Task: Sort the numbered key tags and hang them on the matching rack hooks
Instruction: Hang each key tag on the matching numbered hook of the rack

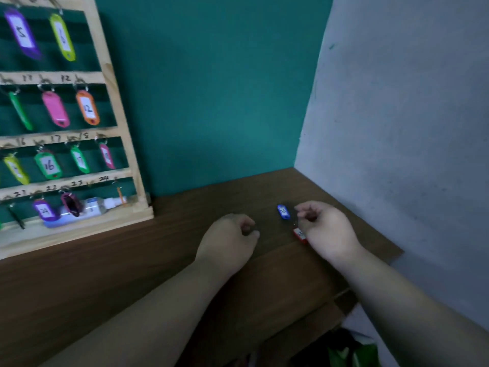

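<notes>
On the brown table [105, 274], near the corner where the green wall meets the grey one, we have only two tags left to sort: a blue tag [283, 211] lying flat just beyond our right hand [328, 229], and a red tag [300, 235] that peeps out under the same hand. Our right fingers are curled in close, thumb and forefinger nearly meeting, and we judge they pinch the red tag's ring so that it dangles below the palm; the blur keeps us from being sure the grip is closed on it. Holding it by the ring would make sense, since the ring is what must go over a hook. Its number is too smeared to read.

Our left hand [230, 234] rests on the table in a loose fist, fingers folded, with nothing that we can see in it; it seems parked there, free to steady a tag or take the blue one.

The wooden rack [132, 160] leans upright at the far left, well apart from both hands, its rows already hung with coloured tags under inked numbers. In the bottom row the spots marked 23 and 24 look unfilled, so the last two tags probably belong there. The blue tag seems to read 23, though faintly.
</notes>
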